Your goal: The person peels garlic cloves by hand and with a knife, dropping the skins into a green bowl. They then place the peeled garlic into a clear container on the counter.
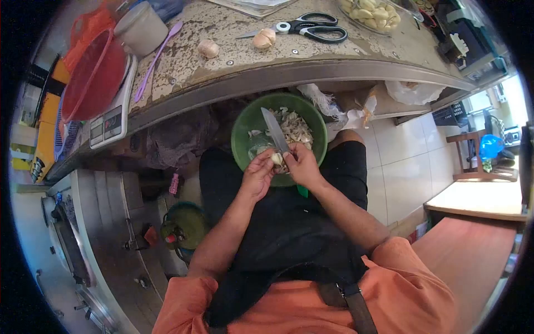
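My left hand (258,173) is closed on a pale garlic clove (276,158), held above the near part of a green basin (240,139). In my right hand (303,165) is a knife (273,127), its broad blade pointing up and away over the basin. The fingertips of both hands meet around the clove, and the knife's handle is mostly hidden in my grip. Papery garlic skins (297,129) lie inside the basin, which rests between my legs.
On the worn counter (245,72) ahead are two garlic bulbs (208,48), scissors (317,28), a bowl of peeled cloves (374,15), a purple plastic utensil (158,61), and a red basin (94,78) on a scale (114,122). A wooden chair (473,150) stands at right.
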`<act>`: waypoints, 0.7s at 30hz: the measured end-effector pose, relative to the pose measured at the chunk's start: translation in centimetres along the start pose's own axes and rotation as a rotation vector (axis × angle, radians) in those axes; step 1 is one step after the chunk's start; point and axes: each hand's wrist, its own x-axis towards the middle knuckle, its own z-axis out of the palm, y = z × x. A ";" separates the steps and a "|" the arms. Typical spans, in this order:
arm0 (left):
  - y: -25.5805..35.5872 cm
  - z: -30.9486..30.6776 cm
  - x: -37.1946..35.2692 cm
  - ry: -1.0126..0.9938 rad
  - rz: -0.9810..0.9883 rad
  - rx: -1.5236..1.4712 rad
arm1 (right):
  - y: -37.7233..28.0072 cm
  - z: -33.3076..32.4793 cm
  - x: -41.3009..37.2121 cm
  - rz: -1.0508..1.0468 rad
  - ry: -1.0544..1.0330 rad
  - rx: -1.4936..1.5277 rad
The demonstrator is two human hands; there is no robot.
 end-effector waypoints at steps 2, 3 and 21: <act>0.0 0.3 -0.1 0.003 0.018 -0.019 | 0.3 -0.2 0.0 0.111 -0.020 0.157; 0.1 0.5 -0.2 0.009 0.000 -0.020 | -0.2 -0.3 0.1 0.191 -0.030 0.217; 1.1 3.2 -0.5 0.145 0.049 0.147 | 0.2 -1.9 0.3 0.152 -0.004 0.281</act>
